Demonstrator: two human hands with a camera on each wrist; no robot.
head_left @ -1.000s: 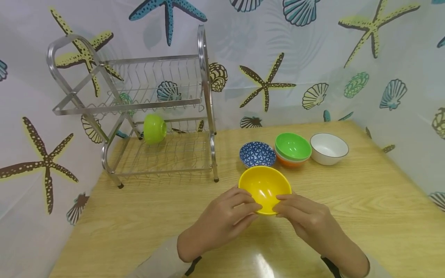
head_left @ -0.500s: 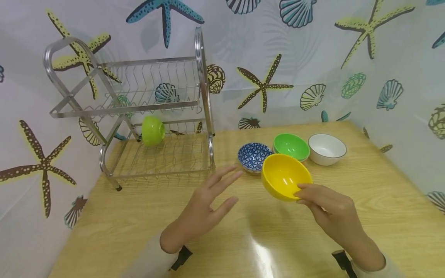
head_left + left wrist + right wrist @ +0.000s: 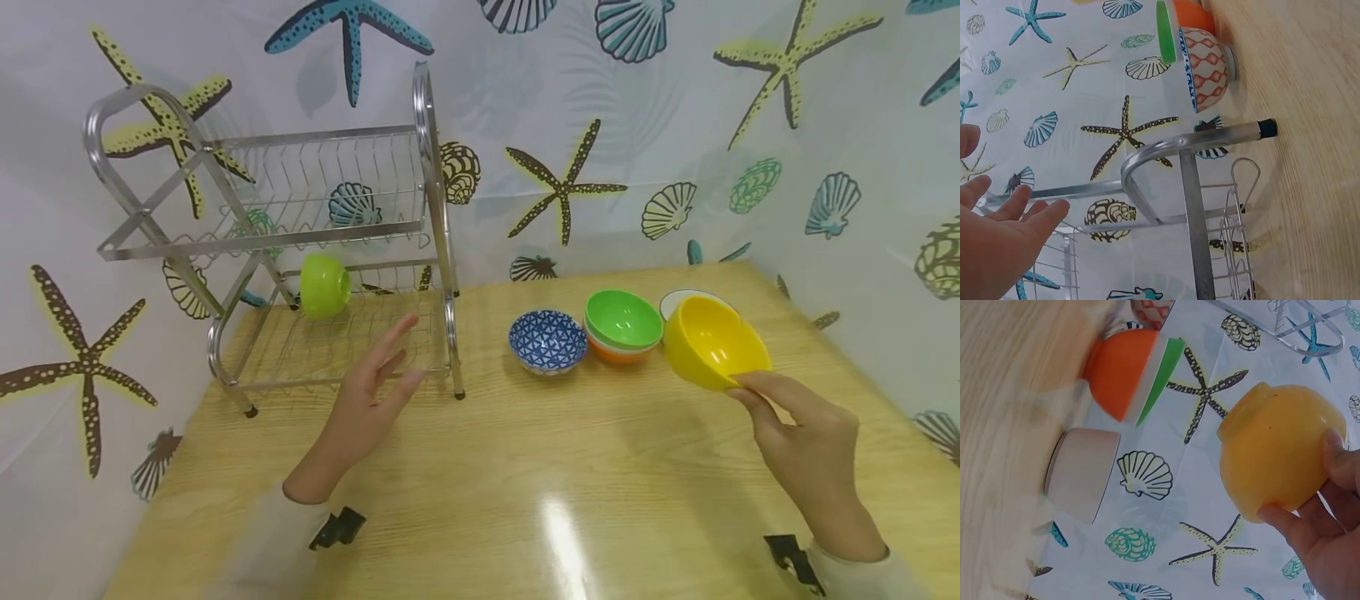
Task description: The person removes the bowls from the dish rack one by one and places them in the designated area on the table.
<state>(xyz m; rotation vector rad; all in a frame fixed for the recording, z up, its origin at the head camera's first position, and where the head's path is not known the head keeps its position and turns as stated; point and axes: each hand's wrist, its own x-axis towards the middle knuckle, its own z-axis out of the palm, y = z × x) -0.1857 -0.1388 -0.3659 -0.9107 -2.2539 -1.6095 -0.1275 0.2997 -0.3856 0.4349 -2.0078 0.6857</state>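
My right hand [image 3: 806, 446] pinches the rim of a yellow bowl [image 3: 716, 342], held up in the air with its inside tilted toward me. In the head view this bowl covers part of a white bowl [image 3: 678, 298] behind it. The right wrist view shows the yellow bowl's [image 3: 1279, 447] underside, thumb and fingers at its edge. My left hand [image 3: 367, 400] hovers with fingers spread in front of the metal dish rack [image 3: 438, 225], holding nothing. A lime green bowl [image 3: 322, 286] sits on its side in the rack's lower tier.
A blue patterned bowl [image 3: 548, 342] stands on the wooden table [image 3: 487, 500]. Right beside it is a stack with a green bowl [image 3: 624, 319] on top and an orange bowl [image 3: 618, 356] at the bottom. A shell-and-starfish cloth [image 3: 525, 92] hangs behind and at both sides.
Both hands were on the yellow bowl. The left hand has let go and moved left toward the rack, while the right hand has carried the bowl rightward, in front of the white bowl.
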